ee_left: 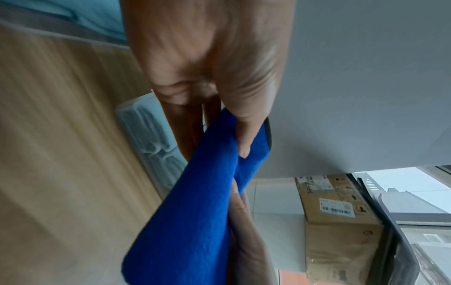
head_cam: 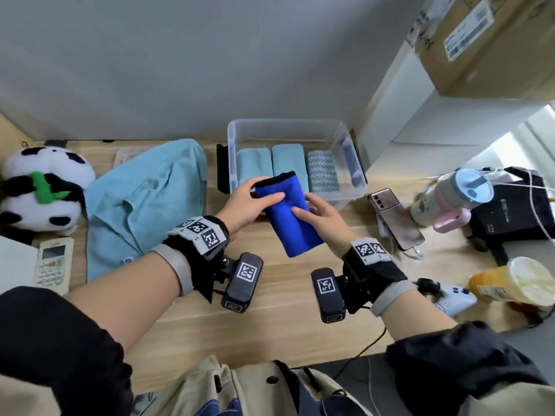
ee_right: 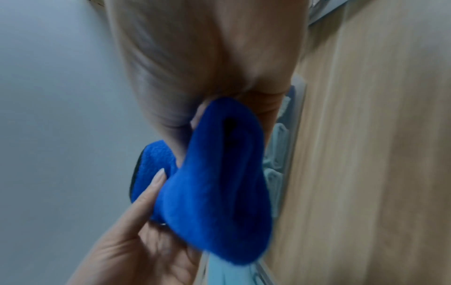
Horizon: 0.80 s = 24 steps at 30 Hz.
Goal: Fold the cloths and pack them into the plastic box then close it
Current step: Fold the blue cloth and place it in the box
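A folded bright blue cloth [head_cam: 289, 216] with a black edge is held above the wooden table, just in front of the clear plastic box [head_cam: 345, 136]. My left hand [head_cam: 255, 202] grips its far end, thumb on top. My right hand [head_cam: 318, 220] holds its right side, thumb pressed on the top face. In the left wrist view the blue cloth [ee_left: 195, 202] is pinched between thumb and fingers; the right wrist view shows the blue cloth [ee_right: 219, 183] wrapped in that hand. Inside the box lie two folded light-blue cloths [head_cam: 271, 165] and a knitted one [head_cam: 322, 171]. A large light-blue cloth [head_cam: 141, 202] lies unfolded at left.
A black lid [head_cam: 222, 166] stands at the box's left side. A panda toy [head_cam: 42, 190] and a remote [head_cam: 54, 265] sit at far left. A phone [head_cam: 396, 219], tumbler [head_cam: 453, 196], black bag [head_cam: 516, 205], drink cup [head_cam: 516, 280] and controller [head_cam: 450, 295] crowd the right.
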### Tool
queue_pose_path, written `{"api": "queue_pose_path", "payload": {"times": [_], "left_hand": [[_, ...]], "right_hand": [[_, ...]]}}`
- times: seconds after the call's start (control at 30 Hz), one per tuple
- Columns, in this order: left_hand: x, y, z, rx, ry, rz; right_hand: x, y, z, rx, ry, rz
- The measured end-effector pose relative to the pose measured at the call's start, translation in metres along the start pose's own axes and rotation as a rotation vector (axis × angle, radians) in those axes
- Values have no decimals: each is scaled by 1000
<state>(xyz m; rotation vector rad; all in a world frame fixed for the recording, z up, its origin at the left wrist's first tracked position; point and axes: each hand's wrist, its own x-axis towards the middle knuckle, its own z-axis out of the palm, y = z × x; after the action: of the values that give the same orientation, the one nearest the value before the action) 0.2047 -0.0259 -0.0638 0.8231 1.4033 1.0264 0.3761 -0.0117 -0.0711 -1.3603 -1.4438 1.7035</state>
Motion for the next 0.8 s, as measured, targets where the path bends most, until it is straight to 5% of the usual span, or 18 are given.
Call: {"api": "queue_pose_path", "payload": {"times": [0.1,0.2,0.33,0.8], "left_hand": [[16,13,-9,-20,57,4],[34,17,-30,118,275,107],[53,10,-49,326,454,113],[87,-16,-56,348,300,46]], "right_hand": [[22,-16,-18,29,146,9],[49,-28,-45,76,351,40],[88,-38,-78,-128,490,100],[164,-20,-75,-552,497,514]]}}
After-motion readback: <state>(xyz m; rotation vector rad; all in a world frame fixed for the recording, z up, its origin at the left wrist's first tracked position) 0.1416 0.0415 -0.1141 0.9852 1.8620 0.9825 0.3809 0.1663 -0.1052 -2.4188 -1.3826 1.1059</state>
